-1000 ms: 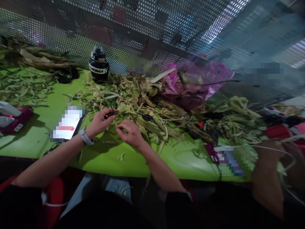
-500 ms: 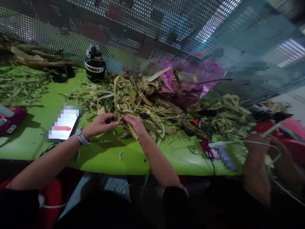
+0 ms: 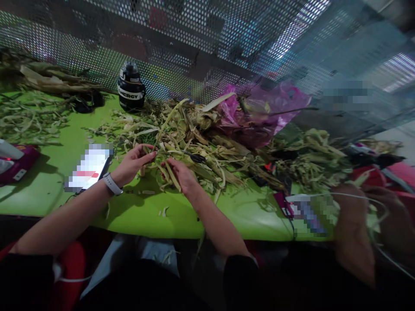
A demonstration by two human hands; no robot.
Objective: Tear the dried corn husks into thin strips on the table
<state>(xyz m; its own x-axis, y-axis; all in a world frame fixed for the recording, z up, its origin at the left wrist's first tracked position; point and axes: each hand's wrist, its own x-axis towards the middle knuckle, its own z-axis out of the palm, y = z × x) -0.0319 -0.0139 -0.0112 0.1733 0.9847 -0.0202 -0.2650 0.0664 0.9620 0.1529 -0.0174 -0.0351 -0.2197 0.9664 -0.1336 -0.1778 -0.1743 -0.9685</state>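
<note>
My left hand (image 3: 134,164), with a pale watch (image 3: 113,184) on its wrist, has thumb and fingers pinched at the near edge of a heap of dry corn husks (image 3: 207,151). A long yellow-green husk strip (image 3: 170,114) rises from beside its fingertips. A short gap to the right, my right hand (image 3: 181,172) is curled round another pale green husk strip (image 3: 173,175), which slants down across its fingers. Several thin strips lie between the two hands. Small husk scraps (image 3: 164,211) lie on the green table (image 3: 136,220) below them.
A black bottle (image 3: 131,88) stands behind the heap, beside a perforated metal screen (image 3: 194,52). A pink plastic bag (image 3: 275,108) sits at the back. On the left are a phone (image 3: 89,166) and shredded strips (image 3: 29,116). A co-worker's hands (image 3: 353,207) are at the right.
My hands have moved apart, the left one slightly up and left. The long strip now leans to the right, and the strip in my right hand shows more clearly.
</note>
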